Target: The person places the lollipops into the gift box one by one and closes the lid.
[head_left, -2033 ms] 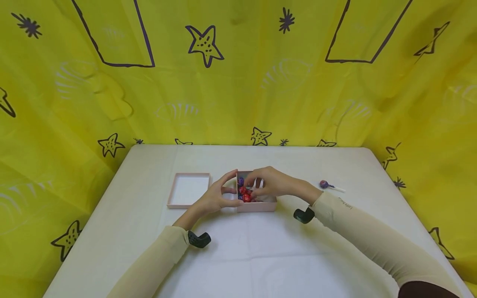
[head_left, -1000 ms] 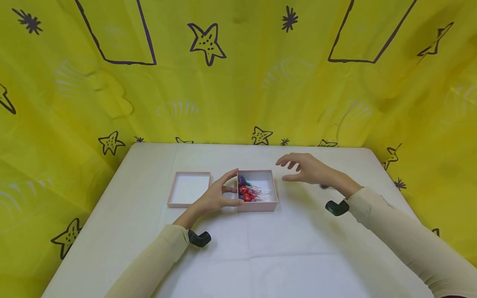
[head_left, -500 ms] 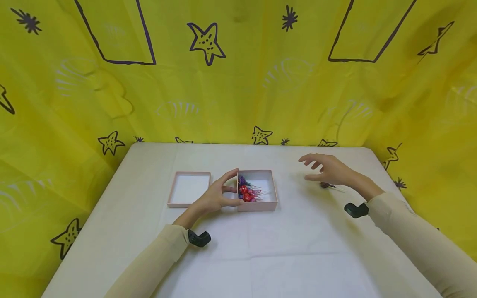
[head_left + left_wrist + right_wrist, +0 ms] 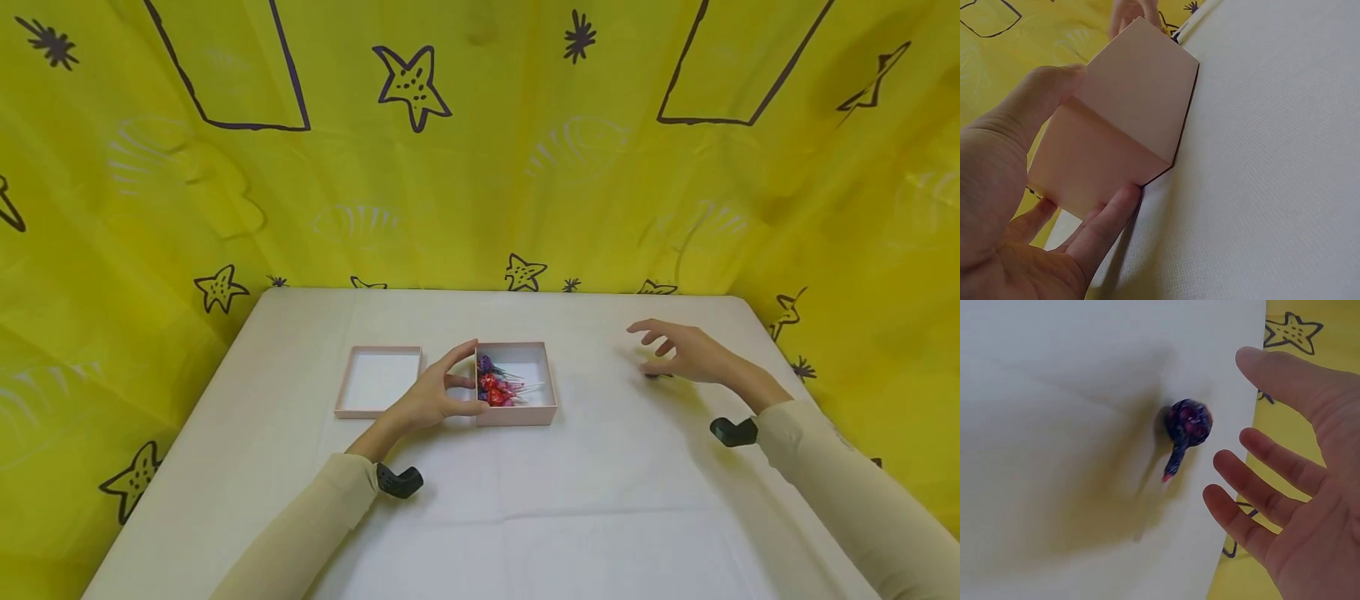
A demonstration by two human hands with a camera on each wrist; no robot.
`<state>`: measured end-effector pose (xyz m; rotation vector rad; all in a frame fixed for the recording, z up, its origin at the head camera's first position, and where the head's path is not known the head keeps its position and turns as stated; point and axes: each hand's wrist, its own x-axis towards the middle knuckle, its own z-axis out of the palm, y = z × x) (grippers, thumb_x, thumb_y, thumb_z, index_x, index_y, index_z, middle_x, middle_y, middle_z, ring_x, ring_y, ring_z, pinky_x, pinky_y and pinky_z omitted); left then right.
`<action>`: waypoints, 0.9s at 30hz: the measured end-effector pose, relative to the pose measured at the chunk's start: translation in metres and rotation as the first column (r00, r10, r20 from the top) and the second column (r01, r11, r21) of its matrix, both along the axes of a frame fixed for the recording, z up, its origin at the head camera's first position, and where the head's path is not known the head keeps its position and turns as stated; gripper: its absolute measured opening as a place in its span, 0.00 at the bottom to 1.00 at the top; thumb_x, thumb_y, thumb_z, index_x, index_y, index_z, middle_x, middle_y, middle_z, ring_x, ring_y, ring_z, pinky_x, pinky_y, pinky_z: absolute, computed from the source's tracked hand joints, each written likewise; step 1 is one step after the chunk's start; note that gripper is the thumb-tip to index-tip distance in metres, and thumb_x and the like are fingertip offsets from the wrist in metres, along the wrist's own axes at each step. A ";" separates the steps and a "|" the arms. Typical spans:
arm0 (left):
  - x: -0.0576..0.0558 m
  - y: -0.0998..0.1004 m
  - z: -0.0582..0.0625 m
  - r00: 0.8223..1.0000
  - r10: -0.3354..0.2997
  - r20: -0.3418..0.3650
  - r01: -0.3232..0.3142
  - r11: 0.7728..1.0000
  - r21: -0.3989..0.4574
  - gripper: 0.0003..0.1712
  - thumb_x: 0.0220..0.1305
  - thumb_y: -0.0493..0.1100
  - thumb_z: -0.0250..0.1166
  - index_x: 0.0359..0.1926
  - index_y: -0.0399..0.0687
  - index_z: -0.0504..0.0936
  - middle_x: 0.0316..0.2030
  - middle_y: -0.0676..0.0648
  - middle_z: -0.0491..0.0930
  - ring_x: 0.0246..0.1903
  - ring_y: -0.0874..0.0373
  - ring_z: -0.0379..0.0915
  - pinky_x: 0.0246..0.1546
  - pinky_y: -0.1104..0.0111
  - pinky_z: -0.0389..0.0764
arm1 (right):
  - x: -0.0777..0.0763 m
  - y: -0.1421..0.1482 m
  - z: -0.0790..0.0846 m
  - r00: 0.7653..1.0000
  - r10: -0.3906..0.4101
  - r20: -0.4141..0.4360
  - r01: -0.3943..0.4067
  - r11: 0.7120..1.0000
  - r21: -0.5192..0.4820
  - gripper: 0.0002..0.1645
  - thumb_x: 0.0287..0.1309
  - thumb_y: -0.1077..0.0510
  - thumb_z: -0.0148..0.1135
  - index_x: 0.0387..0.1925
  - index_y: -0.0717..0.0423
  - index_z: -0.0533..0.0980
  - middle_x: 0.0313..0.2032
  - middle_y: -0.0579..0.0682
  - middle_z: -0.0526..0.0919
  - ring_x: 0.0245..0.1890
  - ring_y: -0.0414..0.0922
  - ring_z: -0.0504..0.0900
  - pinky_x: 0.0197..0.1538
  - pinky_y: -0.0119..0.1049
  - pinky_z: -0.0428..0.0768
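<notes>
My left hand (image 4: 426, 405) grips the left end of a pink open-topped box (image 4: 519, 417), thumb at the near corner and fingers along its end wall. Inside the box, several wrapped lollipops (image 4: 497, 390), red and purple, lie with heads to the left and white sticks to the right. Over on the right, my right hand (image 4: 696, 355) hovers above a single lollipop, fingers spread and holding nothing. In the right wrist view that lollipop (image 4: 1189, 424) has a dark purple wrapper and a pale stick, and lies on the white cloth just off my fingertips.
A shallow pink-rimmed box lid (image 4: 379, 382) lies inside-up to the left of the box. The white-covered table (image 4: 600, 483) ends at a yellow patterned curtain (image 4: 465, 183) behind and at both sides.
My right hand has come out of the box and moved right to the lone lollipop, lowering a little over it. My left hand and the box have stayed in place.
</notes>
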<state>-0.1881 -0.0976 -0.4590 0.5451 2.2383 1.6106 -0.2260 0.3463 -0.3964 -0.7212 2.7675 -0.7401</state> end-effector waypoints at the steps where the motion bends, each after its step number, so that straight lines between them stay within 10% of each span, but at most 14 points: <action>1: 0.000 0.000 0.000 1.000 0.001 0.000 -0.001 1.000 -0.001 0.60 0.57 0.42 0.79 0.82 0.57 0.52 0.80 0.47 0.53 0.60 0.44 0.77 0.47 0.59 0.85 | 0.000 0.002 -0.001 1.000 -0.004 0.010 0.004 1.000 -0.001 0.38 0.60 0.57 0.75 0.68 0.58 0.70 0.52 0.65 0.82 0.47 0.58 0.85 0.49 0.58 0.81; 27: 0.000 0.000 -0.002 1.000 -0.007 -0.003 0.007 1.000 0.020 0.60 0.56 0.39 0.79 0.82 0.56 0.51 0.80 0.48 0.53 0.59 0.44 0.77 0.48 0.60 0.83 | 0.002 0.019 -0.028 0.996 -0.061 0.072 0.060 0.998 0.015 0.17 0.59 0.59 0.75 0.48 0.55 0.80 0.40 0.50 0.86 0.33 0.43 0.80 0.36 0.35 0.78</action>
